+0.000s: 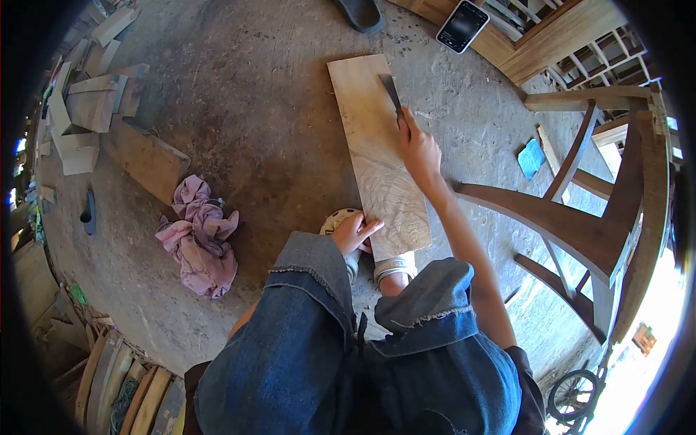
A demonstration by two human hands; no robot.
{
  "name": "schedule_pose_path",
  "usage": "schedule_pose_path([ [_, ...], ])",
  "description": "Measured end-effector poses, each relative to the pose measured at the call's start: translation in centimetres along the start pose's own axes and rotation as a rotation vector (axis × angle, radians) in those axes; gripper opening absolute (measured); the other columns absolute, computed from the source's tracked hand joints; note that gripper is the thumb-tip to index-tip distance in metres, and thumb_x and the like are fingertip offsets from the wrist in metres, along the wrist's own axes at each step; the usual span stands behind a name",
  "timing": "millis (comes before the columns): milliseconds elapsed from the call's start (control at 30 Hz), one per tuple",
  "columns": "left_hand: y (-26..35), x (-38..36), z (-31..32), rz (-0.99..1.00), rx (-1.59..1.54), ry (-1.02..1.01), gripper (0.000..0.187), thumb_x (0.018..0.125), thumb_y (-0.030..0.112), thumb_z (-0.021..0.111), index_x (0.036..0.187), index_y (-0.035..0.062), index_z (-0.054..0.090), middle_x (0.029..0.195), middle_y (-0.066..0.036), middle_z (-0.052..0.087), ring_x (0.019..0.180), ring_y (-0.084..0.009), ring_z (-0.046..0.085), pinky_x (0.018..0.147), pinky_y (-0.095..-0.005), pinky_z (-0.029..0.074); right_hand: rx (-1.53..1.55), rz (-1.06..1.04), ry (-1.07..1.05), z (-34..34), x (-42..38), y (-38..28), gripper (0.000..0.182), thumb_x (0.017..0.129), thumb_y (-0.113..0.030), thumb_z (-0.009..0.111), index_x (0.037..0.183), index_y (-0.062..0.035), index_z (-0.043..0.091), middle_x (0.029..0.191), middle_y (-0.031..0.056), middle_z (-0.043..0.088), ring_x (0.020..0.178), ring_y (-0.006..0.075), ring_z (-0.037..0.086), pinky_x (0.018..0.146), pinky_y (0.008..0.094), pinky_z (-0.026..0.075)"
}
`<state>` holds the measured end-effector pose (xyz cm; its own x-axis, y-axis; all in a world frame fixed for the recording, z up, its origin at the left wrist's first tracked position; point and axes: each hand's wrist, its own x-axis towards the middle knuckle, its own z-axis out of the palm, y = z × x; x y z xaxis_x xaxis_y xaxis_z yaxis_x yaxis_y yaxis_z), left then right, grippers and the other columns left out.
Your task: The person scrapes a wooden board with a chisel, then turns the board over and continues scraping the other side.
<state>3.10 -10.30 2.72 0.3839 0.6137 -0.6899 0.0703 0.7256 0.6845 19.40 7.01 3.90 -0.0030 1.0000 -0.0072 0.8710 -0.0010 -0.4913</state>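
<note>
A long pale wooden board (366,130) lies at a slant in front of my knees, its near end by my feet. Swirled, smeared marks cover its near half. In my right hand (420,151) is a putty knife (391,93), its dark thin blade against the board's far right part. My left hand (353,233) grips the board's left edge near the close end, the thumb on top and the other fingers partly hidden. Beside that hand shows a pale, round-edged thing with dark marks (339,219), mostly covered.
A crumpled pink cloth (203,239) lies on the concrete floor to the left, near wood offcuts (94,101). A phone (462,26) leans at the top right. A wooden chair frame (565,217) stands close to my right arm. A dark sandal (360,14) lies ahead.
</note>
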Motion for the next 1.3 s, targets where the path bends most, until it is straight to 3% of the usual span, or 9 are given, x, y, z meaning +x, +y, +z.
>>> schedule_pose_path([
  [133,-0.4,0.0,0.1,0.045,-0.064,0.01,0.053,0.093,0.04,0.063,0.097,-0.01,0.048,0.083,-0.013,0.053,0.072,-0.0255,0.067,0.055,-0.0374,0.062,0.005,-0.014,-0.022,-1.5,-3.5,0.1,0.035,0.098,-0.038,0.048,0.13,-0.0261,0.057,0.068,0.0179,0.067,0.061,0.0396,0.067,0.054,0.0507,0.053],
  [367,0.1,0.0,0.2,0.039,-0.07,0.007,0.052,0.092,0.04,0.064,0.1,-0.0097,0.048,0.086,-0.014,0.055,0.072,-0.0247,0.067,0.055,-0.037,0.062,-0.05,-0.029,-0.042,-0.1,4.4,-2.0,0.034,0.097,-0.037,0.048,0.127,-0.0233,0.058,0.069,0.0202,0.066,0.067,0.0416,0.067,0.061,0.0527,0.054],
  [433,0.7,-0.4,0.3,0.021,-0.057,0.014,0.049,0.094,0.037,0.062,0.101,-0.0097,0.05,0.086,-0.013,0.056,0.073,-0.0227,0.067,0.058,-0.0361,0.063,-0.032,0.006,-0.042,0.1,5.6,-2.4,0.035,0.098,-0.04,0.047,0.125,-0.0234,0.061,0.076,0.0212,0.067,0.071,0.0436,0.066,0.064,0.0516,0.053],
  [733,0.7,-0.4,0.2,-0.047,-0.039,0.006,0.046,0.095,0.034,0.061,0.103,-0.0099,0.051,0.087,-0.011,0.056,0.077,-0.021,0.067,0.063,-0.0356,0.063,0.092,0.092,-0.122,-2.5,-3.6,-2.8,0.036,0.094,-0.035,0.054,0.127,-0.0215,0.061,0.076,0.0211,0.068,0.072,0.0429,0.066,0.065,0.0515,0.053],
  [900,0.5,-0.2,0.2,-0.051,-0.056,0.037,0.047,0.095,0.035,0.061,0.105,-0.0097,0.051,0.091,-0.012,0.056,0.08,-0.0218,0.066,0.064,-0.0358,0.063,0.065,0.036,-0.123,-1.7,0.0,-4.6,0.036,0.094,-0.036,0.054,0.126,-0.0224,0.061,0.075,0.0219,0.067,0.071,0.0425,0.066,0.064,0.0514,0.054],
  [1000,0.2,-0.2,0.1,-0.006,-0.098,0.01,0.048,0.093,0.038,0.064,0.101,-0.0062,0.048,0.088,-0.01,0.048,0.074,-0.0228,0.064,0.061,-0.0406,0.063,0.039,0.004,-0.112,0.0,2.2,-4.8,0.036,0.095,-0.037,0.053,0.128,-0.0228,0.059,0.076,0.0218,0.068,0.071,0.0429,0.066,0.064,0.0513,0.054],
  [1200,0.1,0.1,0.1,-0.015,-0.106,-0.01,0.049,0.093,0.038,0.064,0.099,-0.0079,0.048,0.086,-0.011,0.049,0.075,-0.0234,0.065,0.061,-0.0401,0.063,0.063,0.021,-0.113,-0.8,-1.7,-3.4,0.036,0.096,-0.036,0.052,0.129,-0.0232,0.058,0.079,0.0216,0.068,0.072,0.0427,0.066,0.064,0.0506,0.054],
  [1300,0.5,-0.1,-0.1,-0.086,0.029,0.003,0.049,0.095,0.035,0.06,0.108,-0.0107,0.05,0.095,-0.015,0.06,0.083,-0.0242,0.068,0.064,-0.0364,0.063,0.08,0.022,-0.125,-1.9,-4.5,-2.7,0.036,0.096,-0.035,0.053,0.13,-0.0235,0.058,0.079,0.0215,0.068,0.072,0.0423,0.067,0.063,0.0497,0.054],
])
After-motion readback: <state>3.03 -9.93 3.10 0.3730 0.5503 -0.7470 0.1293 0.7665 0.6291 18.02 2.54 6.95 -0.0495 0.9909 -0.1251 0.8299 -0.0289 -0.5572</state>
